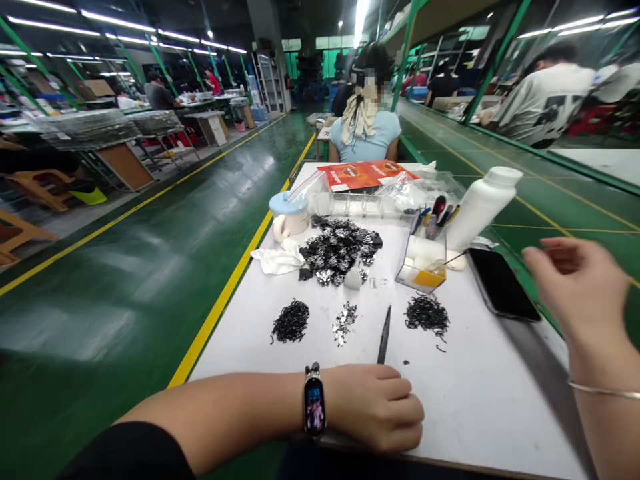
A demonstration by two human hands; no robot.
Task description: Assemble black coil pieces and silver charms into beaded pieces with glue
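My left hand point(375, 407), with a smart band on the wrist, rests palm down at the table's front edge, fingers curled under. Anything inside it is hidden. Dark tweezers point(384, 337) point away just beyond its knuckles, their near end out of sight behind the hand. Off the right side of the table, my right hand point(575, 280) is raised near a black phone point(504, 283); its fingers are loosely bent, apart from the thumb, and hold nothing visible. Two piles of small black curved pieces point(291, 321) point(427, 313) flank a small heap of silvery pieces point(345, 323).
Behind them lies a larger heap of black and shiny pieces point(340, 250), beside a lidded mug point(290, 215) and crumpled tissue point(277, 259). A clear box point(423, 263) with tools and a white bottle point(483, 207) stand right. A person point(365, 130) sits beyond the table.
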